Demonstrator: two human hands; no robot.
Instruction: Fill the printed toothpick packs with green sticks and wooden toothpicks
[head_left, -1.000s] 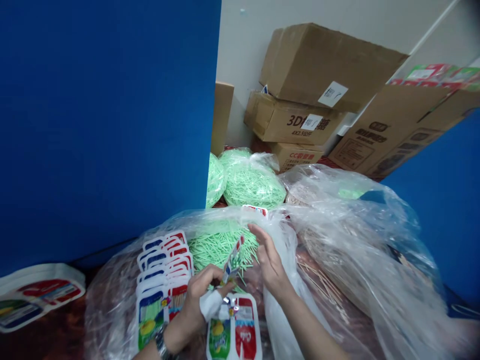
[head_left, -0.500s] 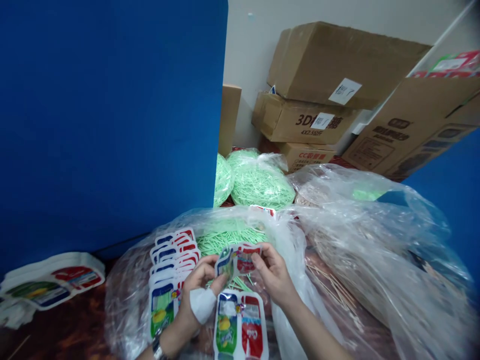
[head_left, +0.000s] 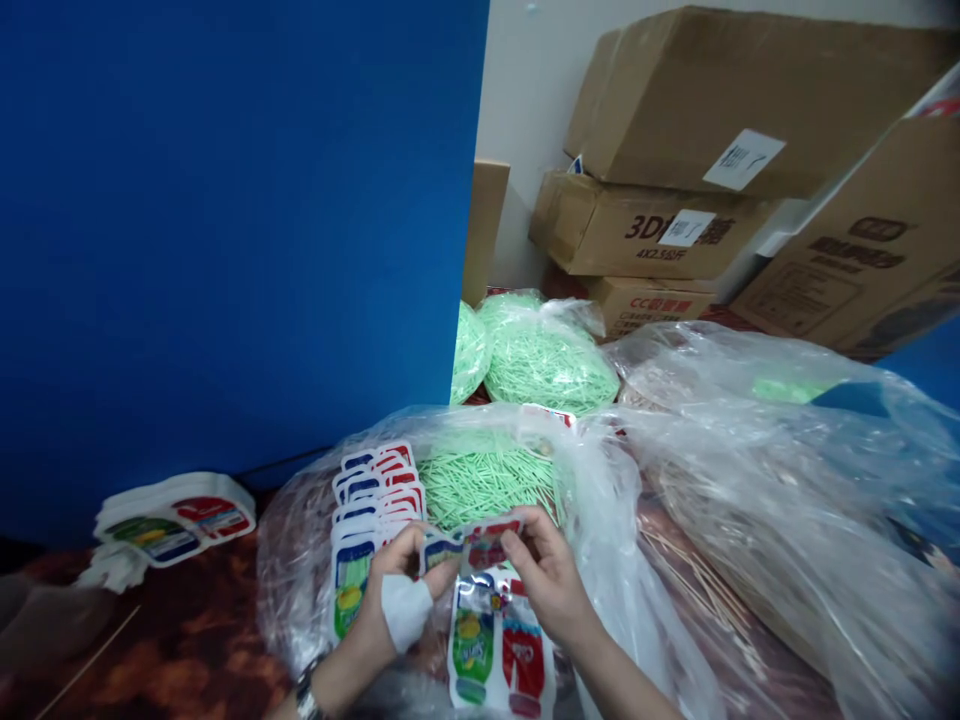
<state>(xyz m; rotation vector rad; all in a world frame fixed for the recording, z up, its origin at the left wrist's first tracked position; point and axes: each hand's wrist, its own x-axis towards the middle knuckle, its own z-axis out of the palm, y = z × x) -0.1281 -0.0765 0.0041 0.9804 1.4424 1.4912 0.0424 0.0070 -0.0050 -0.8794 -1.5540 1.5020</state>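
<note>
Glossy printed sachet (head_left: 471,545), red and blue-green halves, pinched between both hands

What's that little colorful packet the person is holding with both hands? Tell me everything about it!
The small packet looks like a flat, shiny plastic pouch made of two joined halves, one blue and green, one red and white, like tiny drink bottles. The left hand, with a white bandage on its thumb, pinches the blue-green side; the right hand pinches the red side. It is held face up, slightly bent, above another pouch like it and in front of a bag of green sticks.
</note>
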